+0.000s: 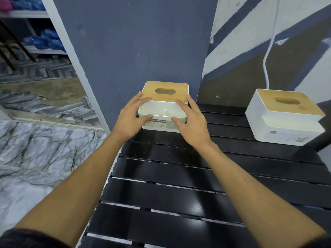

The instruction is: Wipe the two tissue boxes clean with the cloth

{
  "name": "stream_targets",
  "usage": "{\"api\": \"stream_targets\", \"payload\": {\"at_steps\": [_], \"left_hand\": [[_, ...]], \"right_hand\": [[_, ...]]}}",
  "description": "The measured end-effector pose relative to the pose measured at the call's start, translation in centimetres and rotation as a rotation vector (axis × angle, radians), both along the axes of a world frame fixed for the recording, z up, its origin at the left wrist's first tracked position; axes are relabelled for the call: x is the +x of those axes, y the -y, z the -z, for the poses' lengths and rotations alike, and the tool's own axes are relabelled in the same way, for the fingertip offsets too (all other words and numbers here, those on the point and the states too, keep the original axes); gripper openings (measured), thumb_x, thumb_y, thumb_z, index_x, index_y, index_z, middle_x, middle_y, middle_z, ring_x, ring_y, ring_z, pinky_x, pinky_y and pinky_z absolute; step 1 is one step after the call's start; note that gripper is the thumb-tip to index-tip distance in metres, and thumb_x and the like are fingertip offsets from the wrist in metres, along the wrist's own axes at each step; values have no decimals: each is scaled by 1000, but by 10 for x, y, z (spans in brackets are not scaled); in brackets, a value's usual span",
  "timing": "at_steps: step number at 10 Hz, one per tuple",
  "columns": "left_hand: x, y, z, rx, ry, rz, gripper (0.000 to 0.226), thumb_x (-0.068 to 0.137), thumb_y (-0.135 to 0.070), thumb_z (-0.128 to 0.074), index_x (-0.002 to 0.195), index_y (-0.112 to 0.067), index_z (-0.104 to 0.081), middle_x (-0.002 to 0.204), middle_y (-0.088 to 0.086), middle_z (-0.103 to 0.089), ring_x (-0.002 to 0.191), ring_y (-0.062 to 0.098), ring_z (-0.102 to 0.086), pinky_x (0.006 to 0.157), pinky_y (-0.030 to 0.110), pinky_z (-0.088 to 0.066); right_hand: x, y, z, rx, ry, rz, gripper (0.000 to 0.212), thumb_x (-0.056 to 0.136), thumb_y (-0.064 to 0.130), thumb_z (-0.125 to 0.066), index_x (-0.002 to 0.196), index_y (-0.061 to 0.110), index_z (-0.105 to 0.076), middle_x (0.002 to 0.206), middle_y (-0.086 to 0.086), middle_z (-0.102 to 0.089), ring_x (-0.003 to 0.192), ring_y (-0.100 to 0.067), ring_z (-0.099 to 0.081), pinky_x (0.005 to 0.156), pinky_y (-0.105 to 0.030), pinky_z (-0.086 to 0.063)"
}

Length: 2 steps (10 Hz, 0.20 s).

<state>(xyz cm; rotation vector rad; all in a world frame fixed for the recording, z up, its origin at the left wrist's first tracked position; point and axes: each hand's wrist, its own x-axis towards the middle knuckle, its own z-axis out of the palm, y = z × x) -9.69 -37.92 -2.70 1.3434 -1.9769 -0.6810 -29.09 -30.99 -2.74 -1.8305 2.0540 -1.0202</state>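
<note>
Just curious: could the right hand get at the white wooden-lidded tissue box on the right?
Probably yes: only bare black table slats lie between the right hand and that white wooden-lidded tissue box.

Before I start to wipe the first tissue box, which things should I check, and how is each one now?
1. Cloth in hand: not ok; none in view, left hand and right hand hold no cloth.
2. Left tissue box steadied: ok; both hands touch it.
3. Box flat on the table: ok.
4. Right tissue box out of the way: ok; it stands apart.
5. Tissues inside: cannot tell.
</note>
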Motion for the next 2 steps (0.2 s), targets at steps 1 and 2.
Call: {"api": "stream_targets", "payload": {"at_steps": [1,2], "left_hand": [[-1,-2,-1,-14,41,12,63,92,-25,-68,147,-38,-40,165,-9,-20,150,23,-22,117,50,-28],[3,-8,0,-55,33,-6,71,94,-26,-67,153,-39,-29,167,-10,-11,152,19,-17,119,47,-24]], "right_hand": [[0,-5,-3,13,-8,-29,64,94,35,-62,151,33,-32,165,5,-7,145,-24,-30,111,-37,-36],[-1,-12,-1,9,15,-51,71,96,32,-61,154,32,-21,165,5,2,146,-23,-27,110,-35,-38]]}}
